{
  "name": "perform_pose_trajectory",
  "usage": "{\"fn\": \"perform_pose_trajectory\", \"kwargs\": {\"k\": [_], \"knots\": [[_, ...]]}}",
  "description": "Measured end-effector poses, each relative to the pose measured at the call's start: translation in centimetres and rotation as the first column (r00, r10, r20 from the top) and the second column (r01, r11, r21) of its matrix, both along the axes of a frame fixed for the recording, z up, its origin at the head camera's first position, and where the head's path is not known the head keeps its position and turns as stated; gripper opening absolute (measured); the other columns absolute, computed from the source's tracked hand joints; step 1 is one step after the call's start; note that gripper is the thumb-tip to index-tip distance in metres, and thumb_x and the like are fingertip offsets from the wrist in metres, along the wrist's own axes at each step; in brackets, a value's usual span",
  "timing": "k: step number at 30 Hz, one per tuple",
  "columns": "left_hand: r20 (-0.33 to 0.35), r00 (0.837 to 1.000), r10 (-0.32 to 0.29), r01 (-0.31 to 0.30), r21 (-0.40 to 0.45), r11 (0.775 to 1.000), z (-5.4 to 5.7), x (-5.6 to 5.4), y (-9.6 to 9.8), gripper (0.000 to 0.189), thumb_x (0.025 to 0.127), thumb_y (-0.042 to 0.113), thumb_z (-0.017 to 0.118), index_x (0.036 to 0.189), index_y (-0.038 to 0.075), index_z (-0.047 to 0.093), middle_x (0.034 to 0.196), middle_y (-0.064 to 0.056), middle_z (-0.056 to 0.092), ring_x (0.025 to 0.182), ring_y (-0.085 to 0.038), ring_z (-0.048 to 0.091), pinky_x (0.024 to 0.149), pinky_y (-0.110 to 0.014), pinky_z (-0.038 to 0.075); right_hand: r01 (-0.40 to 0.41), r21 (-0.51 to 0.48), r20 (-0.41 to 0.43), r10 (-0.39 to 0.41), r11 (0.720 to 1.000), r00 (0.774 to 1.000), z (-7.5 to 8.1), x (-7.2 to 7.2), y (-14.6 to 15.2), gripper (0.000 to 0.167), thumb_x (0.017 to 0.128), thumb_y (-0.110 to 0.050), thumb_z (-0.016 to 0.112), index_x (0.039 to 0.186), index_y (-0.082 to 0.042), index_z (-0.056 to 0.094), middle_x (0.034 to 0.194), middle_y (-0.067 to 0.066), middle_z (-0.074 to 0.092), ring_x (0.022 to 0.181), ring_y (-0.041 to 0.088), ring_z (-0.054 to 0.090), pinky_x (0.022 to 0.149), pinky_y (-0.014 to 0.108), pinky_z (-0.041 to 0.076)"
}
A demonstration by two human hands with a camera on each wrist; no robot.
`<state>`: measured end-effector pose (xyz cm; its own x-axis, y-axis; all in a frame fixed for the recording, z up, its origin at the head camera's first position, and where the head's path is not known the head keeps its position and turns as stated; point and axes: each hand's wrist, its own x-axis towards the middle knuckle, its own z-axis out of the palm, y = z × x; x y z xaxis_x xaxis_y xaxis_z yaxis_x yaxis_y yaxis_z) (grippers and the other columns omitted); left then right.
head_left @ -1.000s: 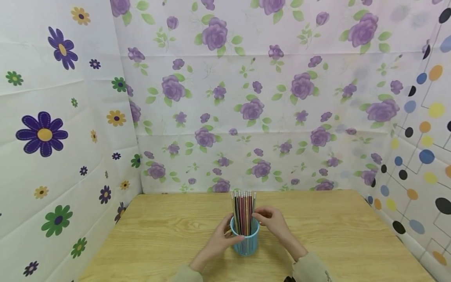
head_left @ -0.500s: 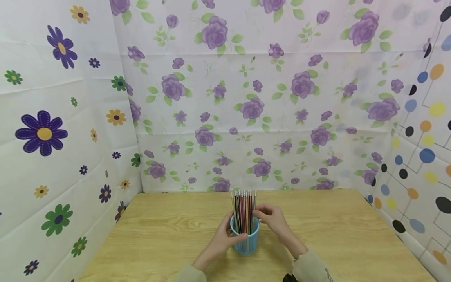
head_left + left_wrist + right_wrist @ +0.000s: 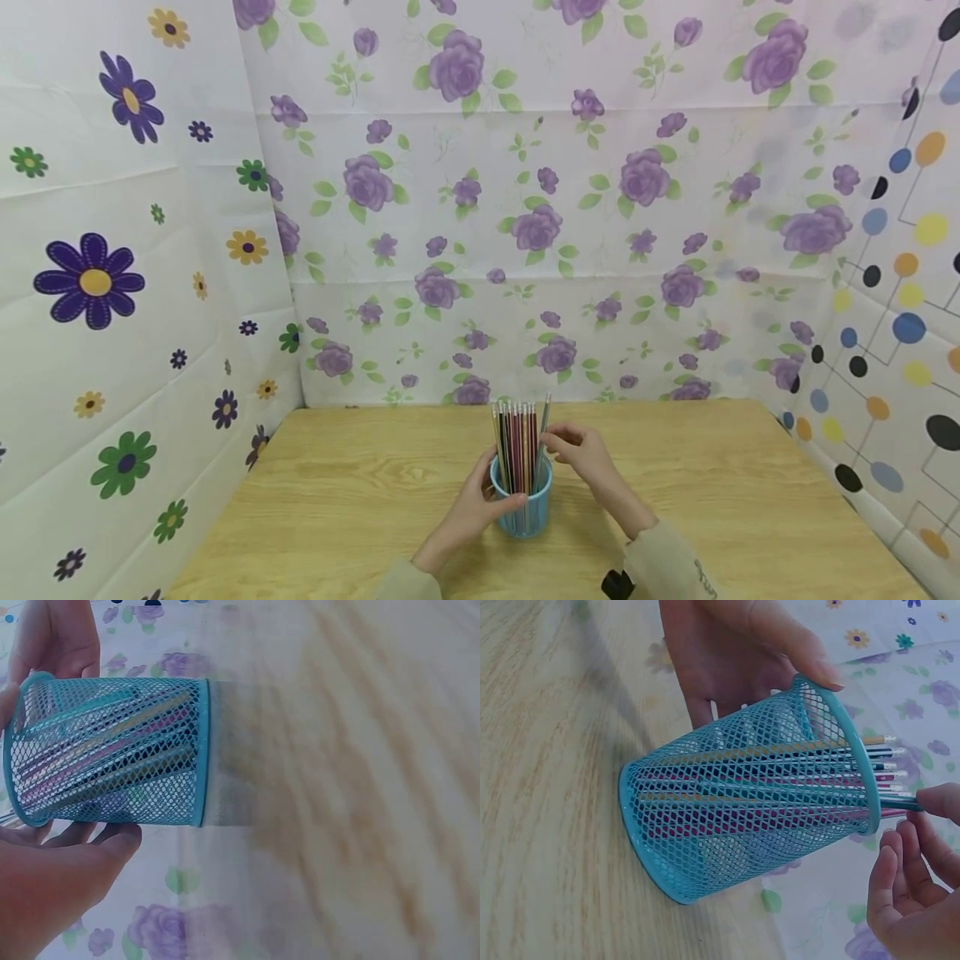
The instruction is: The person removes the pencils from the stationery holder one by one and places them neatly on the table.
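Observation:
A light blue mesh pencil cup (image 3: 531,515) stands upright on the table, packed with several pencils (image 3: 514,454), their eraser ends up. My left hand (image 3: 468,507) holds the cup from the left, thumb at the near rim and fingers round the far side. Between thumb and index finger, my right hand (image 3: 587,458) pinches one grey-blue pencil (image 3: 544,417). That pencil stands taller than the rest and leans right, its lower part still inside the cup. In the right wrist view, the pinched pencil (image 3: 900,802) shows just past the rim.
The wood-grain table (image 3: 360,475) spreads out on both sides of the cup. Behind it hangs a purple-rose curtain (image 3: 495,258), with patterned sheets at left and right. A small black object (image 3: 617,585) sits by the right sleeve (image 3: 663,560).
My right hand has risen slightly, drawing the grey-blue pencil up above the others and tilting it right. The left hand keeps its hold on the cup.

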<state>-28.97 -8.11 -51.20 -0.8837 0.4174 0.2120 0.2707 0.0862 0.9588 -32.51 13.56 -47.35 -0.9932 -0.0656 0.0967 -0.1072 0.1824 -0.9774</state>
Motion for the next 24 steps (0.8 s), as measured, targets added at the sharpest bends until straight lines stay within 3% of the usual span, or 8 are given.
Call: {"fn": "perform_pose_trajectory", "kwargs": {"k": [4, 14, 24], "knots": [[0.038, 0.999, 0.003, -0.003, 0.001, 1.0, 0.3, -0.1, -0.1, 0.086, 0.089, 0.024, 0.071, 0.154, 0.014, 0.016, 0.154, -0.023, 0.031, 0.141, -0.043, 0.032, 0.115, -0.06, 0.026, 0.001, -0.021, 0.001, -0.001, 1.0, 1.0, 0.5, -0.2, 0.2, 0.036, 0.09, -0.031, 0.068, 0.111, -0.001, 0.066, 0.1, 0.008, 0.07, 0.087, 0.013, 0.064, 0.081, 0.031, 0.057], [0.071, 0.997, -0.02, 0.022, -0.035, 0.999, 0.6, -0.1, -0.2, 0.086, 0.09, 0.028, 0.069, 0.154, 0.012, 0.014, 0.155, -0.024, 0.028, 0.142, -0.046, 0.027, 0.112, -0.066, 0.022, -0.047, -0.07, 0.013, 0.048, 0.996, 0.999, 1.5, -0.6, 0.7, 0.038, 0.092, -0.03, 0.066, 0.115, 0.0, 0.062, 0.105, 0.013, 0.07, 0.09, 0.014, 0.068, 0.087, 0.037, 0.057], [0.086, 0.996, -0.017, 0.019, -0.031, 0.999, 0.7, -0.1, -0.2, 0.084, 0.09, 0.027, 0.069, 0.153, 0.012, 0.016, 0.155, -0.023, 0.029, 0.142, -0.045, 0.028, 0.112, -0.067, 0.023, -0.112, -0.15, 0.01, 0.115, 0.982, 0.993, 2.4, -0.9, 1.2, 0.037, 0.094, -0.025, 0.063, 0.117, 0.005, 0.058, 0.093, 0.001, 0.069, 0.087, 0.015, 0.068, 0.092, 0.043, 0.055]]}}
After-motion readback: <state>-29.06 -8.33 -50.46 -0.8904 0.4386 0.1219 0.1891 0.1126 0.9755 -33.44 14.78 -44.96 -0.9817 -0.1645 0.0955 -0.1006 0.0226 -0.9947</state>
